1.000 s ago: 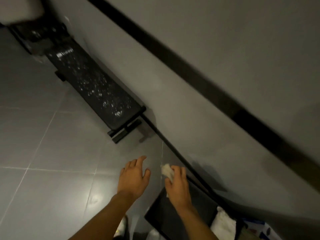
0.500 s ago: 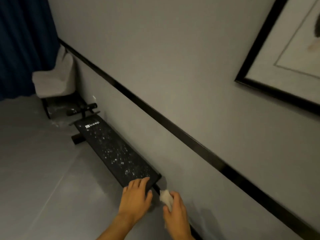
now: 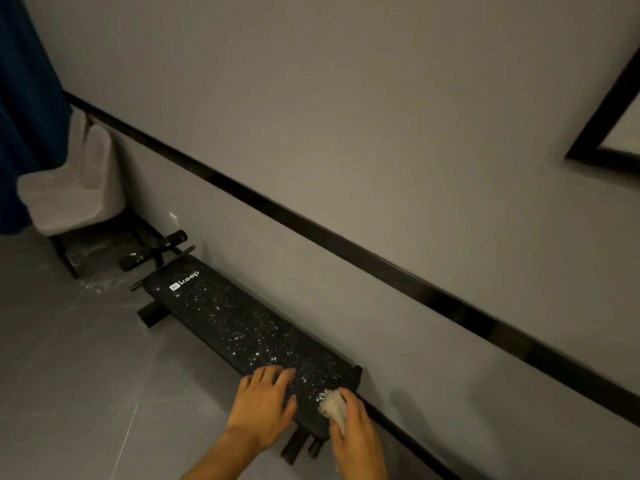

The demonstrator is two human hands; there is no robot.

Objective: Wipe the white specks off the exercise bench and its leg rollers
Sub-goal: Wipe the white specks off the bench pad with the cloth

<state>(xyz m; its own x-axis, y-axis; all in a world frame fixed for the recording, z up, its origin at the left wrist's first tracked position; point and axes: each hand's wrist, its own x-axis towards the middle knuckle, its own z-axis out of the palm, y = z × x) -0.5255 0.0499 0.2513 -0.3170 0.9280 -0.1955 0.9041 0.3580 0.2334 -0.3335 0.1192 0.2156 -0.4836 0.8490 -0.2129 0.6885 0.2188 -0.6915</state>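
- The exercise bench (image 3: 235, 327) lies just beside the wall (image 3: 346, 133), its long axis running from near right to far left, logo end farthest; white specks (image 3: 258, 337) dot its black pad.
- The leg rollers (image 3: 152, 252) stick out beyond that far end.
- Our left hand (image 3: 263, 407) rests flat on the near end, fingers spread, holding nothing.
- Our right hand (image 3: 356, 436) grips a wadded white cloth (image 3: 334, 405) at the pad's near right corner.
- A pale chair (image 3: 69, 199) stands far left.
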